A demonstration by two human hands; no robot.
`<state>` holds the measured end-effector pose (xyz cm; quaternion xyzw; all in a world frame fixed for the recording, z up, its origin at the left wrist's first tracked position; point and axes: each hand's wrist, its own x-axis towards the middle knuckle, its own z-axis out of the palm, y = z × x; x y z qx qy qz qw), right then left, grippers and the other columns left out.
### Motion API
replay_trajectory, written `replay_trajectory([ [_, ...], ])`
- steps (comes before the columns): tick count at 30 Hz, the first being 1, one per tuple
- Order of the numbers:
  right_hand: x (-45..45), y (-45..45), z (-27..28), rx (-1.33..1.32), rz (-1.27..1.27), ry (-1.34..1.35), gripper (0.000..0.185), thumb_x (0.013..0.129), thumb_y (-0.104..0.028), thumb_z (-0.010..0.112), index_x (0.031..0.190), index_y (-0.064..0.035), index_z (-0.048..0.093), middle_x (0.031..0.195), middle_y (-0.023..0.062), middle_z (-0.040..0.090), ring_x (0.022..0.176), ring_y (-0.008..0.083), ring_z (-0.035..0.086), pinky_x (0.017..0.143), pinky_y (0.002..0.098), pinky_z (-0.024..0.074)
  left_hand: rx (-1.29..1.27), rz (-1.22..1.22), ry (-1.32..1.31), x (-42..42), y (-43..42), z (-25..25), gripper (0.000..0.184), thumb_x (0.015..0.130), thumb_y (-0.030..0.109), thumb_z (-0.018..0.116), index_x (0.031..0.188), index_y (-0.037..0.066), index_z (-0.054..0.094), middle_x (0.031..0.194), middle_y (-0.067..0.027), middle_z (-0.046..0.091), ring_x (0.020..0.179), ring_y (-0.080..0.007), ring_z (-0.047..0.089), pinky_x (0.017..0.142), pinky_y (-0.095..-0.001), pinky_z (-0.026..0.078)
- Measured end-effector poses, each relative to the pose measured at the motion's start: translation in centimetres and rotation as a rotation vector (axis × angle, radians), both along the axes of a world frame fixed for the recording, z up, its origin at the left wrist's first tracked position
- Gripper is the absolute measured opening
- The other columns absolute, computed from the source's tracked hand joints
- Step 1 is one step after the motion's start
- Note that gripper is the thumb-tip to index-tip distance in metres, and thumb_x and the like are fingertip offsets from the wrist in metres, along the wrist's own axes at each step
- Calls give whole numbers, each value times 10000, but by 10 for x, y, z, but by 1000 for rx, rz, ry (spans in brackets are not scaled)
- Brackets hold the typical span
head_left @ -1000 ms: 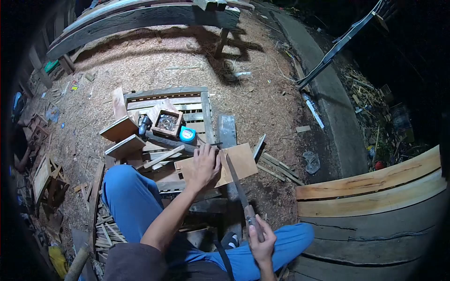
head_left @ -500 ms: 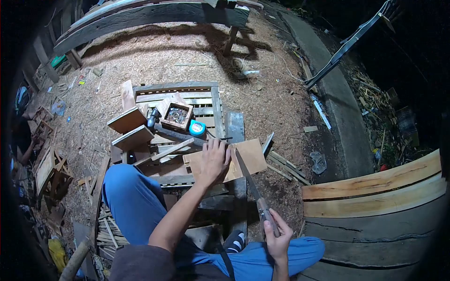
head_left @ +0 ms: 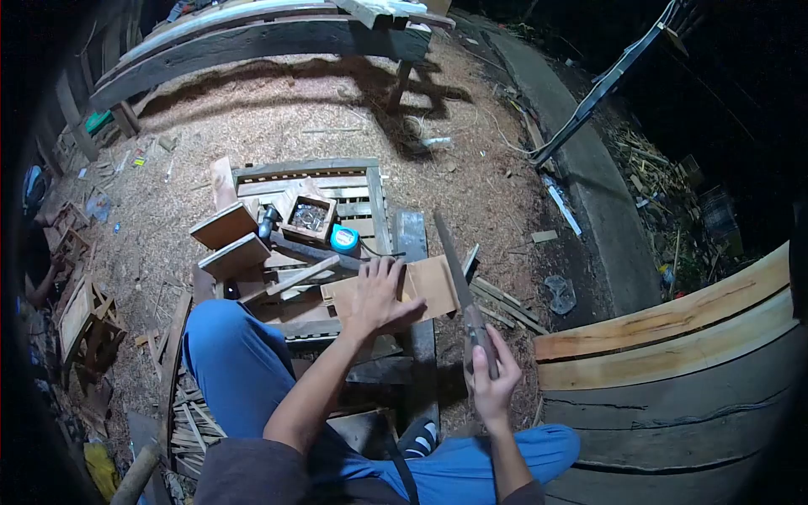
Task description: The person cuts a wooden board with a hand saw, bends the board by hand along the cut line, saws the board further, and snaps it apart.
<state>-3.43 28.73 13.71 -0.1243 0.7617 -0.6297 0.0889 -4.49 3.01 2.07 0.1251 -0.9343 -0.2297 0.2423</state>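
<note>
My left hand (head_left: 379,296) lies flat with spread fingers on a light brown wooden board (head_left: 433,286), pressing it against the support beneath. The board rests across a grey plank (head_left: 411,231) and the slatted wooden frame. In my right hand (head_left: 492,370) is the handle of a handsaw (head_left: 460,278); its blade points up and away, beside the board's right end. A blue tape measure (head_left: 344,238) sits just beyond my left hand, next to a wooden box of small metal pieces (head_left: 308,217) and a hammer (head_left: 268,222).
Two upright wooden pieces (head_left: 234,256) stand on the slatted frame (head_left: 374,198). Light planks (head_left: 673,332) lie at the right, a long bench (head_left: 252,46) stands at the back, and thin offcuts (head_left: 505,303) lie right of the board. At the far left is part of another person (head_left: 38,261).
The saw has moved from the board's middle to its right end, its blade now pointing more upward. My left thumb has spread outward over the board.
</note>
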Motion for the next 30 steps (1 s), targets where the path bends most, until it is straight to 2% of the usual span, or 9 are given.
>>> replay_trajectory([
  [5, -29, -20, -29, 22, 105, 135, 453, 1006, -115, 645, 1391, 110, 565, 1245, 170, 687, 1107, 189, 663, 966, 323, 532, -126, -199, 17, 14, -6, -5, 1152, 604, 789, 793, 1448, 55, 519, 1393, -228, 485, 1310, -443, 434, 1142, -552, 315],
  [8, -29, -28, -37, -50, 101, 147, 452, 1001, -129, 645, 1376, 114, 577, 1250, 189, 698, 1145, 210, 669, 984, 338, 526, -102, -152, -77, 23, 3, -7, 1190, 525, 664, 875, 1503, 116, 474, 1456, -228, 448, 1360, -458, 388, 1141, -582, 285],
  [18, -49, -57, -22, -127, 67, 288, 470, 1004, -198, 632, 1386, 72, 596, 1252, 193, 709, 1091, 214, 693, 933, 351, 548, -196, 45, -46, 103, -27, 93, 1125, 571, 687, 864, 1470, 121, 495, 1445, -195, 460, 1367, -412, 390, 1142, -547, 283],
  [21, -56, -80, -37, -122, 84, 550, 534, 981, -195, 612, 1445, 58, 533, 1237, 249, 701, 1072, 331, 714, 934, 410, 551, -251, 97, -7, 131, -53, 133, 1130, 563, 685, 871, 1455, 102, 497, 1444, -186, 464, 1374, -405, 384, 1141, -541, 282],
  [22, -60, -85, -44, -36, 148, 655, 590, 974, -198, 591, 1503, 32, 469, 1248, 293, 683, 1058, 429, 713, 905, 461, 560, -285, 110, -18, 143, -62, 148, 1127, 558, 671, 883, 1442, 86, 499, 1452, -180, 463, 1376, -400, 384, 1136, -536, 286],
  [25, -42, -99, -56, 94, 334, 400, 606, 977, -195, 572, 1534, 1, 436, 1271, 316, 660, 1027, 465, 708, 844, 489, 571, -317, 114, -93, 173, -83, 183, 1108, 573, 642, 897, 1443, 84, 498, 1488, -179, 450, 1373, -418, 382, 1164, -547, 287],
  [26, -37, -105, -57, 187, 395, 452, 621, 988, -197, 563, 1561, -24, 399, 1264, 316, 656, 977, 455, 720, 792, 499, 577, -364, 117, -115, 181, -89, 189, 1111, 577, 646, 896, 1447, 82, 497, 1499, -180, 448, 1378, -427, 375, 1181, -553, 282],
  [27, -37, -121, -71, 128, 334, 788, 623, 985, -180, 569, 1563, -25, 399, 1126, 306, 704, 836, 436, 734, 712, 495, 579, -369, 124, -116, 189, -93, 194, 1111, 577, 646, 896, 1447, 82, 497, 1499, -180, 448, 1378, -427, 375, 1181, -553, 282],
  [30, -22, -140, -91, 322, 458, 580, 644, 987, -180, 573, 1584, -47, 373, 1163, 305, 704, 821, 413, 745, 715, 479, 585, -398, 144, -118, 208, -105, 194, 1143, 562, 660, 894, 1450, 56, 504, 1507, -194, 445, 1398, -413, 367, 1188, -545, 254],
])
